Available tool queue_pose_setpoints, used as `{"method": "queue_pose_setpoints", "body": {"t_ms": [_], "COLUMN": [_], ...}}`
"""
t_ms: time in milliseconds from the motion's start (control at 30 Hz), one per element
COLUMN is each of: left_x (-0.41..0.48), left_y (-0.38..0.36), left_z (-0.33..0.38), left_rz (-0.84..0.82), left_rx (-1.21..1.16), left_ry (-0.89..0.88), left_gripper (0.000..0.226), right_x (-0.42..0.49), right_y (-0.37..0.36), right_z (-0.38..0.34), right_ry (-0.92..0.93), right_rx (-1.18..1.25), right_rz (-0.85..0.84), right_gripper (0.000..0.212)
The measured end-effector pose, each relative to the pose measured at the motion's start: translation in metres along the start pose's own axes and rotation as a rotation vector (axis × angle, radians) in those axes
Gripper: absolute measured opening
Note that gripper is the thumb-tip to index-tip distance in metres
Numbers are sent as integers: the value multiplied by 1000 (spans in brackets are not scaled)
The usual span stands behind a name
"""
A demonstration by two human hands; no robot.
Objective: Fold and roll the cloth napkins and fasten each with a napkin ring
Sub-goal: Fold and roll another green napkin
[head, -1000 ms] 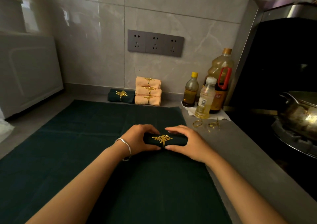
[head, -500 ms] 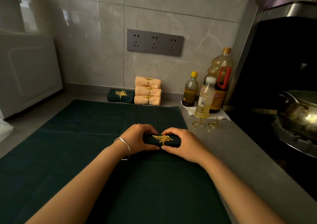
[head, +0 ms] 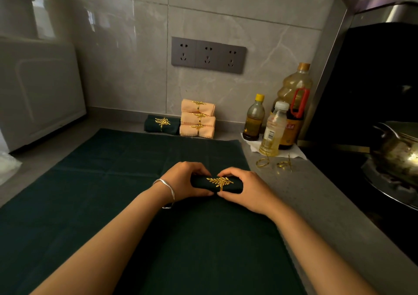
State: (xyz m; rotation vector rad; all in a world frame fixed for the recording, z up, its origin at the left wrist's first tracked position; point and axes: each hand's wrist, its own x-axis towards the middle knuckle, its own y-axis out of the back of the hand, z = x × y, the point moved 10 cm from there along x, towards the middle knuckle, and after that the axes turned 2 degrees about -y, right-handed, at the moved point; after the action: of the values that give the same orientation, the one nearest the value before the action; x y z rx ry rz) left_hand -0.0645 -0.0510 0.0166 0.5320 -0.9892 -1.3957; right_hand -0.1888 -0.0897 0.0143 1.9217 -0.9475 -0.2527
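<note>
A rolled dark green napkin [head: 233, 185] lies on a spread dark green cloth [head: 113, 204], with a gold leaf napkin ring [head: 219, 182] around its middle. My left hand [head: 184, 181] grips the roll's left end. My right hand [head: 246, 190] grips its right end, fingers curled over the top. By the back wall lie another ringed green roll [head: 162, 124] and a stack of three ringed peach rolls [head: 198, 118]. Two loose gold rings [head: 262, 162] [head: 283, 164] rest on the counter to the right.
Three oil bottles [head: 272, 131] stand on a white paper at the back right. A stove with a metal wok [head: 398, 152] fills the right side. A white appliance [head: 34, 91] stands at the left. A grey socket strip [head: 208, 55] is on the wall.
My right hand slid left along the roll towards the ring; the roll itself has stayed in place between both hands.
</note>
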Motion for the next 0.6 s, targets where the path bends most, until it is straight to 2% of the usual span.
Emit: {"method": "queue_pose_setpoints", "body": {"t_ms": [200, 267, 333, 433, 600], "left_x": [-3, -5, -8, -18, -12], "left_y": [-1, 8, 37, 80, 87], "left_z": [-5, -19, -50, -114, -183], "left_rz": [-27, -62, -9, 66, 22], "left_rx": [-91, -131, -136, 13, 224], "left_ry": [24, 89, 185, 336, 452], "left_gripper": [44, 51, 52, 48, 63], "right_x": [-5, -5, 0, 34, 134], "right_y": [2, 2, 4, 14, 24], "right_z": [-1, -1, -5, -22, -67], "right_ry": [12, 16, 4, 48, 111], "right_rx": [-101, -137, -144, -148, -132], "right_rz": [25, 44, 38, 74, 158], "right_gripper": [44, 43, 44, 43, 51]}}
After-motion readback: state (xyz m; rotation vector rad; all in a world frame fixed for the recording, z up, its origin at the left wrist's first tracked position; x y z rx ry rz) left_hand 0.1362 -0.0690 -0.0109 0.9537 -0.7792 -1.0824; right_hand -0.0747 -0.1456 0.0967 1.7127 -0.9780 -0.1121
